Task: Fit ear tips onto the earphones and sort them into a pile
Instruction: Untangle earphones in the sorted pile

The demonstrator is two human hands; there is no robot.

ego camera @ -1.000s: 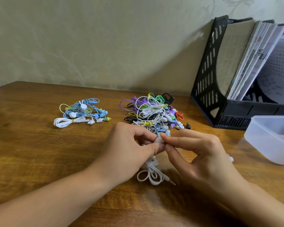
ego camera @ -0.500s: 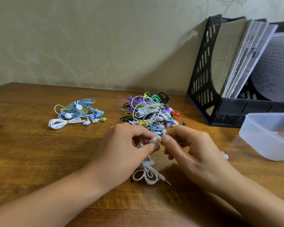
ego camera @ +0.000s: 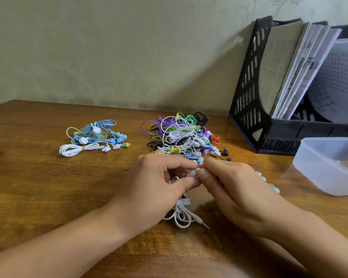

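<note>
My left hand (ego camera: 157, 187) pinches a white earbud (ego camera: 190, 174) between thumb and forefinger above the table. My right hand (ego camera: 235, 189) meets it from the right, thumb and fingertips pinching at the bud's tip; the ear tip itself is too small to make out. The earphone's bundled white cable (ego camera: 182, 214) with its jack hangs down onto the wood below my hands. A large tangled pile of mixed-colour earphones (ego camera: 184, 135) lies just beyond my hands. A smaller pile of blue and white earphones (ego camera: 94, 137) lies at the left.
A few loose white ear tips (ego camera: 268, 182) lie on the table right of my right hand. A translucent plastic box (ego camera: 327, 165) stands at the right edge. Behind it, a black file holder (ego camera: 255, 93) with papers leans by the wall.
Both hands stay together on the white earbud, with small finger shifts at the tip. The view has drifted slightly; the piles have not moved.
</note>
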